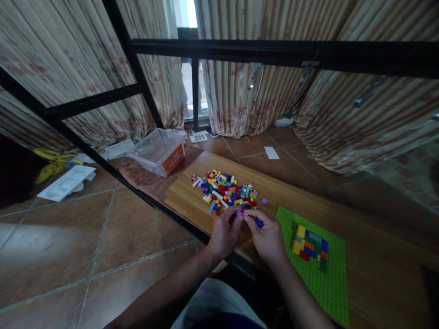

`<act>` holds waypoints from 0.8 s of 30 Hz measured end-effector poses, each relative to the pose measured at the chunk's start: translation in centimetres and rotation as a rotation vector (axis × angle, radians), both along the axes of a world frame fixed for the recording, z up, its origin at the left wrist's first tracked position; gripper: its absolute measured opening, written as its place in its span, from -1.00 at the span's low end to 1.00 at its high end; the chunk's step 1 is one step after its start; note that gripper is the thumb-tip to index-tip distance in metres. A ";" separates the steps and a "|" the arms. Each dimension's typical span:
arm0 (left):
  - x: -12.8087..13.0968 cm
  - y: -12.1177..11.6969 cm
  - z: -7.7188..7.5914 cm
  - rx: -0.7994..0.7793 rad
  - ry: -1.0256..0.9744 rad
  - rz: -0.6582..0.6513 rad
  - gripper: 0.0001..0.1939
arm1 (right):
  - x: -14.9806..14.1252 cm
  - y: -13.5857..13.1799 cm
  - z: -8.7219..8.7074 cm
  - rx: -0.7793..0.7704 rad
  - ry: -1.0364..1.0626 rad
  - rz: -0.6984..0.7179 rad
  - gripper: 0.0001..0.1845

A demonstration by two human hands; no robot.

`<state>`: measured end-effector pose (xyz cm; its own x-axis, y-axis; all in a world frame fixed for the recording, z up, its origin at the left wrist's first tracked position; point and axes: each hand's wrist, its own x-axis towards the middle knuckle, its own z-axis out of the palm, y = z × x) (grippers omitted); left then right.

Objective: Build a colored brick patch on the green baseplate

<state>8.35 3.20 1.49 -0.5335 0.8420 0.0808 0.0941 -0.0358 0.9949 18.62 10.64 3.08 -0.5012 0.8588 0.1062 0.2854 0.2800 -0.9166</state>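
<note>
My left hand (223,234) is closed, pinching a small purple toy brick (239,213) between thumb and fingertips. Against it, a pink brick (244,213) sits at the fingertips of my right hand (268,235), which is closed too. A dark blue brick (259,222) shows within the curled fingers of that hand. Just beyond both hands lies a loose pile of many-coloured bricks (224,189), and a single purple brick (264,200) rests apart from it. To the right is a green baseplate (332,292) bearing a flat block of yellow, blue, orange, red and green bricks (310,244).
Everything lies on a long wooden board (291,189). A clear plastic box (151,148) with an orange label stands at its far left end. Black metal bars (240,50) cross in front of striped curtains (236,96). White packaging (68,183) lies on the tiled floor at left.
</note>
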 end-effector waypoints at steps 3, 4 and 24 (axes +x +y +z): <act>0.2 0.3 -0.3 -0.013 0.014 0.063 -0.86 | -0.4 -0.2 -0.4 0.017 -0.004 -0.042 -0.74; 0.2 0.4 -0.5 -0.020 0.015 0.084 -0.86 | -0.5 -0.3 -0.5 0.028 -0.011 -0.051 -0.74; -1.1 1.0 -1.3 0.013 -0.351 0.088 -0.76 | -1.4 2.8 -1.6 0.343 -0.347 0.048 -0.66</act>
<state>7.27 4.17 0.16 -0.6011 0.7915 -0.1102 -0.2502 -0.0554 0.9666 17.21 13.45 1.43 -0.5956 0.7783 0.1988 0.5367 0.5697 -0.6223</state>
